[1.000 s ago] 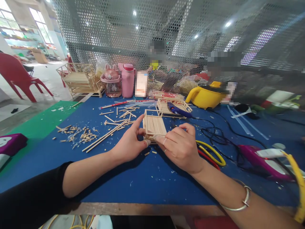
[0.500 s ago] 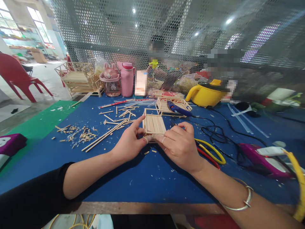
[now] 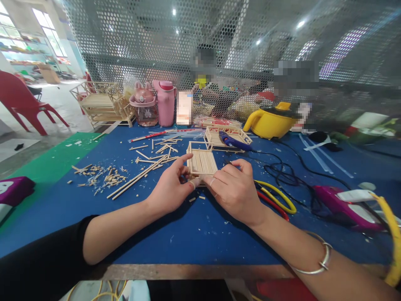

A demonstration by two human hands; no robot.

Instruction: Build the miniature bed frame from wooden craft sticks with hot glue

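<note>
A small frame of pale wooden sticks [image 3: 203, 162], with a slatted panel, rests on the blue table mat [image 3: 188, 238]. My left hand [image 3: 172, 182] grips its near left corner, the thumb at the front edge and the fingers along the left side. My right hand [image 3: 236, 188] pinches the same front edge from the right, its fingertips almost meeting the left thumb. Whatever lies right under the fingertips is hidden. Two short stick bits [image 3: 202, 197] lie just in front of the frame.
Loose sticks [image 3: 140, 177] and cut scraps [image 3: 109, 177] lie left. Behind stand a glue gun [image 3: 234, 142] on another stick frame [image 3: 213, 136], a pink bottle [image 3: 166, 104], a phone [image 3: 184, 109] and a yellow pot [image 3: 271, 123]. Yellow-red handled pliers [image 3: 277, 196] and cables lie right.
Both hands keep their hold on the frame and have barely moved. The whole view has shifted very slightly.
</note>
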